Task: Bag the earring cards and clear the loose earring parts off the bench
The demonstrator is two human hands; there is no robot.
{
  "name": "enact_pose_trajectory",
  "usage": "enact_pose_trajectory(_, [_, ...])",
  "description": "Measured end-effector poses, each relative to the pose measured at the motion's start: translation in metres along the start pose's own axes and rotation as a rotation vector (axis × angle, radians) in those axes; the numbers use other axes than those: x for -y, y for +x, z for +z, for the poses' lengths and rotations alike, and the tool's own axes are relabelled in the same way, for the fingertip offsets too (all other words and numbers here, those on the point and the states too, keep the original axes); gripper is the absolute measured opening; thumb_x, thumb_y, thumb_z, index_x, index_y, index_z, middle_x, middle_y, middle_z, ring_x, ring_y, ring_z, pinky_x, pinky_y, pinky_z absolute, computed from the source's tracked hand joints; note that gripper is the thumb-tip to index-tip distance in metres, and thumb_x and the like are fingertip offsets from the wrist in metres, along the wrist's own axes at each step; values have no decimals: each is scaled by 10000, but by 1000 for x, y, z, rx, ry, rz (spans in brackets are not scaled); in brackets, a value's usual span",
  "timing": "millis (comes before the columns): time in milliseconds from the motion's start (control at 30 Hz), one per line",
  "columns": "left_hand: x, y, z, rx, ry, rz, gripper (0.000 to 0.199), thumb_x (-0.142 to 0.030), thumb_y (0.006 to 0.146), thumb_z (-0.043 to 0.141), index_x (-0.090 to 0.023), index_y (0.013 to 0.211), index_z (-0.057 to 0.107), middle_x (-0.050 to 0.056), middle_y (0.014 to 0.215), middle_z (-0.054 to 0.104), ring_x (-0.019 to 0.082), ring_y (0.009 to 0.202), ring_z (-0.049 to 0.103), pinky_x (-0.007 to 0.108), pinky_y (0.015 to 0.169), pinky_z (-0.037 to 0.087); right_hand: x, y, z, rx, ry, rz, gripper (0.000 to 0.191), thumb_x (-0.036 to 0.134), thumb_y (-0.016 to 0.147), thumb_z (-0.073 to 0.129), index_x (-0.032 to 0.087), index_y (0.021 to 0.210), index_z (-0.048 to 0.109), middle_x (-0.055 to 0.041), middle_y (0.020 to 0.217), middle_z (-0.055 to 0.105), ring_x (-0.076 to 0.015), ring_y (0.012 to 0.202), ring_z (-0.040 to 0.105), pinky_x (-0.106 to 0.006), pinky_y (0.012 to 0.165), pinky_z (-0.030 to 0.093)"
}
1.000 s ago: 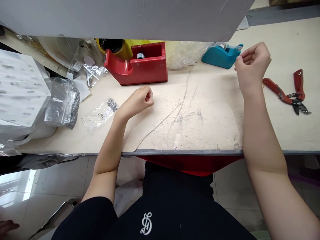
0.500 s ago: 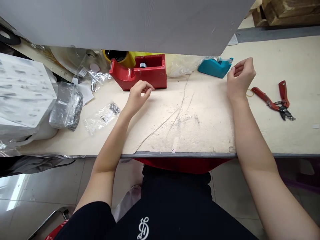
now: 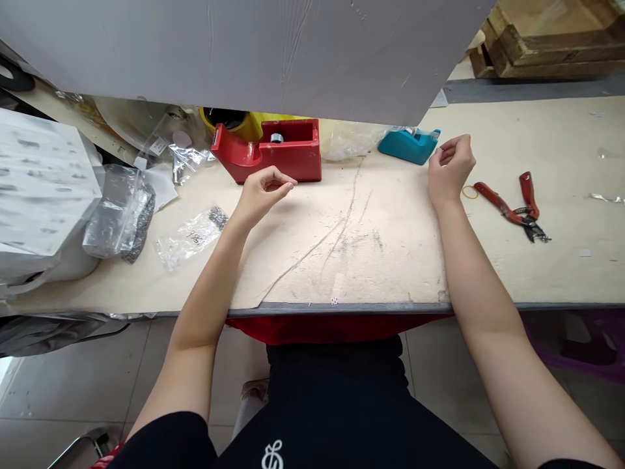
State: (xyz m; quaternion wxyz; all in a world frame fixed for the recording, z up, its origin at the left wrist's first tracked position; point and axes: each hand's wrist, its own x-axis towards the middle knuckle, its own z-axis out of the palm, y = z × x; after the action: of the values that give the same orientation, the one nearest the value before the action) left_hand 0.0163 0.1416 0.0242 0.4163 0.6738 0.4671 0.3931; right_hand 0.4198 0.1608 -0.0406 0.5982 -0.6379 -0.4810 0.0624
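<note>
My left hand (image 3: pixel 261 195) hovers just in front of the red tape dispenser (image 3: pixel 297 159), thumb and forefinger pinched together. Whatever its fingertips hold, if anything, is too small to see. To the right, my right hand (image 3: pixel 452 169) is closed with curled fingers, close beside the teal tape dispenser (image 3: pixel 409 146). Its fingertips point left and any thing in them cannot be made out. Red-handled pliers (image 3: pixel 517 207) lie with spread handles right of that hand, near a thin yellow ring (image 3: pixel 469 192).
A big pale grey panel (image 3: pixel 234 52) overhangs the back of the bench. On the left are a clear labelled bag (image 3: pixel 188 240), a zip bag of dark pieces (image 3: pixel 114 212) and a white block (image 3: pixel 46 182). Wooden boxes (image 3: pixel 556 42) stand at the back right.
My view has shifted slightly, so the bench things appear lower and further left. The left thumb and forefinger look closer together. My right hand stays closed near the teal dispenser.
</note>
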Motion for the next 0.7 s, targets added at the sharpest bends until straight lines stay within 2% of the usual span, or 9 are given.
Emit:
enact_pose_trajectory(200, [2, 1, -1, -14, -85, -42, 255, -361, 749, 793, -184, 764, 610, 74, 879, 755, 172, 895, 730, 296, 819, 571, 4, -1, -3, 53, -98, -1, 284, 349, 841, 693, 339, 769, 419, 7, 743, 523, -197, 701, 385, -420, 791, 399])
enact_pose_trajectory(400, [8, 5, -2, -45, -141, -32, 271, -360, 717, 808, -201, 730, 589, 45, 831, 736, 157, 838, 699, 310, 810, 569, 8, -1, -5, 109, -349, 25, 149, 208, 880, 551, 290, 841, 434, -66, 924, 629, -262, 832, 598, -496, 884, 505])
enact_pose_trajectory(500, [10, 6, -1, -47, -141, -38, 269, -359, 712, 802, -200, 730, 586, 44, 829, 727, 150, 835, 689, 307, 824, 566, 7, 0, -4, 113, -346, 0, 146, 141, 877, 505, 271, 864, 440, -54, 891, 601, -249, 839, 619, -479, 897, 521])
enact_pose_trajectory(700, [9, 6, 2, -18, -257, -75, 263, -329, 691, 849, -189, 725, 630, 29, 775, 693, 127, 752, 636, 278, 748, 532, 5, 0, -3, 86, -321, -25, 215, 66, 847, 499, 259, 827, 406, -10, 791, 509, -209, 770, 579, -418, 855, 535])
